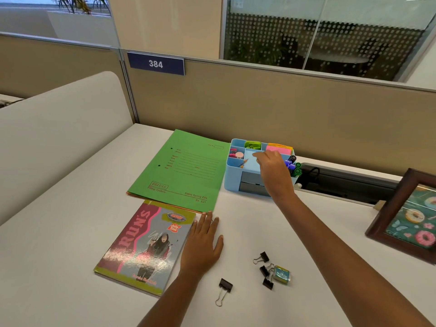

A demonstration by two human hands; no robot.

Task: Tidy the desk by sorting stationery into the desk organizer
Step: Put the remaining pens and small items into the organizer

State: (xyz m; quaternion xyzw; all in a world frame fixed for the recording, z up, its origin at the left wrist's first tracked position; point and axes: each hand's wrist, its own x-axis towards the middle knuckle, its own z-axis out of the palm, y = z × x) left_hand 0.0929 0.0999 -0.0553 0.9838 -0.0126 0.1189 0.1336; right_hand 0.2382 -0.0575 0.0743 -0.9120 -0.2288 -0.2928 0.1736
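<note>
The right hand (pixel 271 172) hangs over the middle of the organizer (pixel 232 171), fingers bent down toward its open centre compartment; from this angle I cannot tell whether they pinch something small or are bare. The left hand (pixel 203 244) lies flat with straight fingers on the desk (pixel 70 232), in front of the organizer and to its left, touching the edge of a notebook (pixel 144 249). This looks like a drop-off: one item going into its slot, or the hand just over it. The organizer already holds sticky notes (pixel 276 148) at the back, markers (pixel 293 166) at its right side and small bits in the left compartments. Left to sort are 4 binder clips: 3 bunched together (pixel 265 270) well in front of the organizer beside a small teal packet (pixel 282 274), and 1 lone clip (pixel 224 289) nearer the person. The next move probably calls for a reach back to that cluster and a fingertip pinch on 1 clip, since they lie close together and touch. A green folder (pixel 181 171) sits just left of the organizer, a picture frame (pixel 387 215) well to its right, a tan partition (pixel 259 102) behind it with a plate reading 384 (pixel 155 64), and dotted glass above.
</note>
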